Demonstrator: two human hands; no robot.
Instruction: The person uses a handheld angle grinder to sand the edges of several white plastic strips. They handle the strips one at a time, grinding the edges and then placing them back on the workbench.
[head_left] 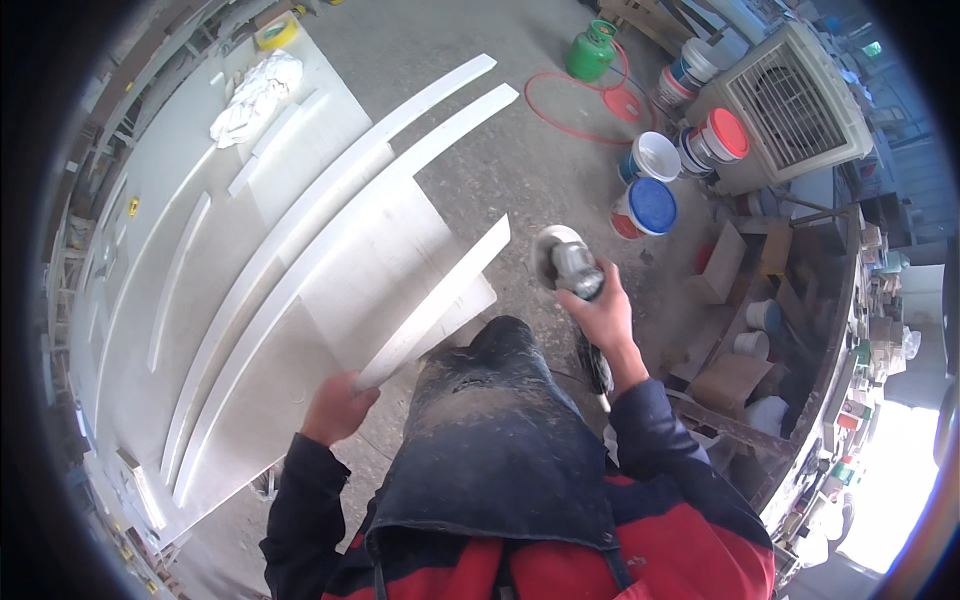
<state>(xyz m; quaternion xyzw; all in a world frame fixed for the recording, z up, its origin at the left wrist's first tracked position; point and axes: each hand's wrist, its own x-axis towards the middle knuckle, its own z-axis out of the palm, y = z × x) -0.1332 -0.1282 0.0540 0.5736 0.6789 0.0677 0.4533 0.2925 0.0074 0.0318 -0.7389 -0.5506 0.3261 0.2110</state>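
Observation:
My left hand (338, 408) is closed round the near end of a white strip (440, 300), which slants up and away to the right over the table's edge. In my right hand (603, 312) is an angle grinder (573, 265) with a round pale disc at its far side, held just right of the strip's far end and apart from it. Two long curved white strips (330, 215) lie side by side on the white table (350, 270) to my left. A dark, dusty apron (490, 430) covers my front.
On the table are a crumpled white cloth (258, 98), a yellow tape roll (277, 31) and smaller white strips. Ahead right stand a green gas cylinder (592, 52) with a red hose, several buckets (650, 206) and an air cooler (785, 105). A cluttered bench (745, 440) borders my right.

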